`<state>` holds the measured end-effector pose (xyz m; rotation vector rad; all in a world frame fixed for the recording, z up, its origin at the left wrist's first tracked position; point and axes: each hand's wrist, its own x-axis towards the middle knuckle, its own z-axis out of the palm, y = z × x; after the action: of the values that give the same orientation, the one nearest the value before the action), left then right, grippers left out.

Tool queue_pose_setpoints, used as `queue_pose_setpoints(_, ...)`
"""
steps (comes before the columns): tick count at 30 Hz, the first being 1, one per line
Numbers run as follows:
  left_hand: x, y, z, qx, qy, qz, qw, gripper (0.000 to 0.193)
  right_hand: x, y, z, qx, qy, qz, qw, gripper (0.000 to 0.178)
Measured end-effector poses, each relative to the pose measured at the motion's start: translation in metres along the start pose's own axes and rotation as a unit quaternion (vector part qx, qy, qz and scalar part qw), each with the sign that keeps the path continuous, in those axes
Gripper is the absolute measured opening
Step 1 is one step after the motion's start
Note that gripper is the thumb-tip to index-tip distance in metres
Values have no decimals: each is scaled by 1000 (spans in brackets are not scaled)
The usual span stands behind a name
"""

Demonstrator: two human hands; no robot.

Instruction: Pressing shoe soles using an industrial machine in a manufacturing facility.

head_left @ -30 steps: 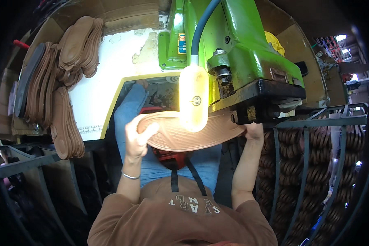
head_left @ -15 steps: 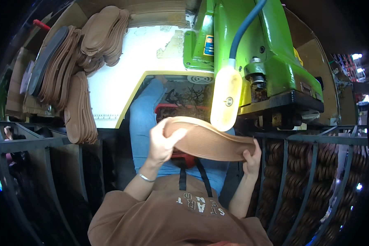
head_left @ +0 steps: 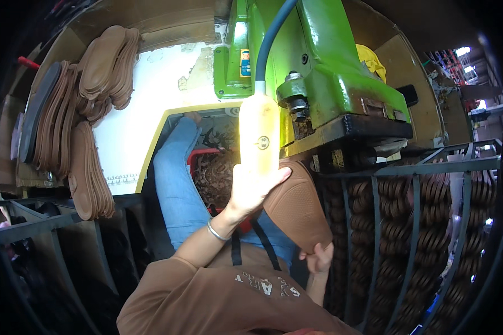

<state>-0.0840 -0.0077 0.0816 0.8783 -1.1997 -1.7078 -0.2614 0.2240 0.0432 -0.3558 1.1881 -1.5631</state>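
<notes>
A brown shoe sole (head_left: 297, 215) with a finely textured face is stretched between my two hands, tilted so one end points up and away. My left hand (head_left: 257, 188) grips its far edge, the thumb lying over the face and the fingers partly hidden by a lit lamp. Down at the near end, my right hand (head_left: 319, 258) has its fingers closed on the sole. The elongated yellow-white work lamp (head_left: 259, 131) hangs just above my left hand. Right behind the sole stands a green machine (head_left: 332, 78) with a dark lower block.
Brown soles (head_left: 103, 67) are stacked on the white tabletop (head_left: 137, 111) at the left, and a narrow stack (head_left: 89, 173) overhangs its front edge. A red bin (head_left: 194, 159) with brown scraps is between my legs. Metal racks (head_left: 416, 240) with many soles stand at the right.
The sole has turned from crosswise to a steep slant, showing its other part. My left hand moved up and right beside the lamp; my right hand dropped lower. The whole view swung right.
</notes>
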Motion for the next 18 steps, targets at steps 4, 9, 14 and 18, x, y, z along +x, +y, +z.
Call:
queue_pose_setpoints(4,-10,0,-2,-77,36,-8,996,15,37,-47,3,-31,-12,-86,996,47)
queue_pose_setpoints(9,-13,9,-15,-80,90,85,989,17,100,-103,38,-87,-40,-108,990,39)
queue_pose_setpoints(14,-20,30,-49,-118,98,55,987,18,145,-104,81,-85,-68,-63,992,37)
queue_pose_setpoints(18,-34,28,-109,-49,143,37,988,23,143,-72,113,-57,-139,-30,988,35)
